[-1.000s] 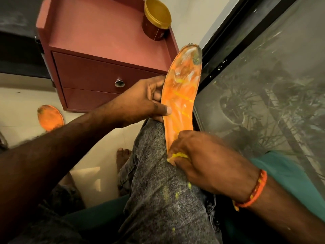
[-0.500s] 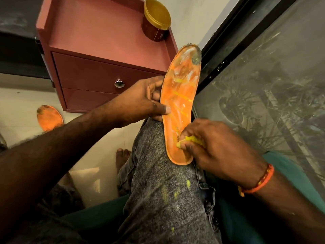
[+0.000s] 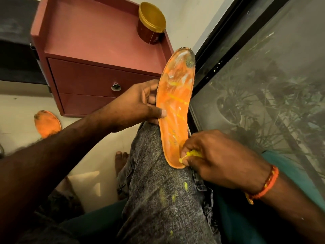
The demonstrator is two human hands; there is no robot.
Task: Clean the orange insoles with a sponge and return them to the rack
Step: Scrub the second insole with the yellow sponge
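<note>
Now scrubbing the heel's right edge.
Right hand [image 3: 216, 155], pinching the sponge [image 3: 192, 154], has slid from the heel's tip to its right rim within 1 second; left hand [image 3: 139, 106] keeps gripping the insole [image 3: 174, 106] on the knee. Toe grime remains; 1 more insole [image 3: 46, 123] lies on the floor.

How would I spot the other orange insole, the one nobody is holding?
Start at the red cabinet with the drawer knob. Look down past its lower left corner to the pale floor: the second insole lies there, partly hidden behind the forearm. Unlike the insole gripped by the left hand on the knee, no hand touches it.
</note>
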